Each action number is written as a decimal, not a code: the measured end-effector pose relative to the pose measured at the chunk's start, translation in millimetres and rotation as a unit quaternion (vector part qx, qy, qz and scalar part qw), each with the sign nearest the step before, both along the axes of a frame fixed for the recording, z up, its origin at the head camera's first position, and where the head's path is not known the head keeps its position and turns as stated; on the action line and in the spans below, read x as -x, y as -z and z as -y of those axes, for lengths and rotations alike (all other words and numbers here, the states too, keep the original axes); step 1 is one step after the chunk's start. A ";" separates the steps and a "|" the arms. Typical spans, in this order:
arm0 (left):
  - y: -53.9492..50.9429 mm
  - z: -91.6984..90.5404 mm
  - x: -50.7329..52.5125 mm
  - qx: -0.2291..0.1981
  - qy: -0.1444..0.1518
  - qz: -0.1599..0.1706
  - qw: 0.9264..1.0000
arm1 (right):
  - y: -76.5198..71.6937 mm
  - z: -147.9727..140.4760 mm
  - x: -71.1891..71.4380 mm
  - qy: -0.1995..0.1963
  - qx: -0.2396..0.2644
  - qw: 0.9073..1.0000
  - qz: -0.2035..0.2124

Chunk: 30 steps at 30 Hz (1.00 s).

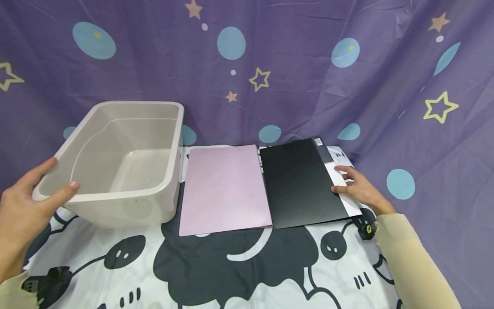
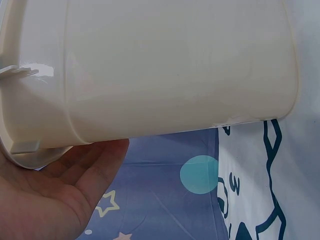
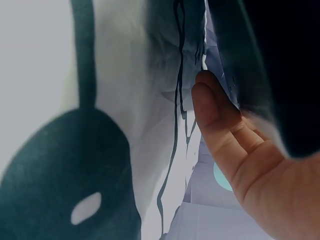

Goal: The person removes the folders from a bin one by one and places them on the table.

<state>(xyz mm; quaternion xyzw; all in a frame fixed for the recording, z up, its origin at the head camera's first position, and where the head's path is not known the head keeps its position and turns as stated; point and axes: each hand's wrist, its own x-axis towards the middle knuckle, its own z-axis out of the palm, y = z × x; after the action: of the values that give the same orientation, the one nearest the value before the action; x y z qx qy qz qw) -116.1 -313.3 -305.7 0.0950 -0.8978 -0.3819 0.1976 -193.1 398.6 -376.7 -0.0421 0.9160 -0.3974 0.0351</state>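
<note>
A beige plastic bin (image 1: 133,206) stands at the left of the head view. My left hand (image 1: 32,197) grips its near-left corner, thumb over the rim and the fingers outside. In the left wrist view those fingers (image 2: 102,165) lie against the bin's outer wall (image 2: 175,70). To the right lies a black folder (image 1: 302,184) with a white strip and a small barcode label along its right side. My right hand (image 1: 360,189) holds that side, thumb on top and fingers round the edge. The right wrist view shows the fingers (image 3: 215,130) at the folder's dark underside (image 3: 285,70).
Between bin and black folder lies a pink folder (image 1: 225,189), flat and close to both. A white cloth with black cartoon shapes (image 1: 239,270) covers the table. Behind hangs a purple curtain (image 1: 293,98) with stars and blue dots.
</note>
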 end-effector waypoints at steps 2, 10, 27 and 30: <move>-0.1 -0.8 -0.1 0.004 -0.006 0.001 1.000 | 1.3 -0.6 0.4 0.000 -0.005 1.000 -0.001; -3.3 -6.3 0.7 0.032 -0.014 0.004 0.999 | 1.9 1.5 -0.6 -0.005 -0.023 1.000 -0.004; -0.5 -4.9 -1.6 -0.019 0.009 0.038 0.999 | 10.0 -0.2 3.3 0.003 -0.043 0.999 -0.002; 0.2 -4.2 -1.8 -0.019 0.010 0.031 0.999 | 11.7 -0.7 3.8 0.003 -0.045 0.999 0.000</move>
<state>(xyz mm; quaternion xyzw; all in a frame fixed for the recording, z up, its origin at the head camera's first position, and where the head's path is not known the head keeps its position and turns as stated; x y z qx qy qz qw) -114.3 -309.1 -305.9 0.1018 -0.8969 -0.3978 0.1643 -197.0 399.3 -388.4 -0.0375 0.9332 -0.3555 0.0361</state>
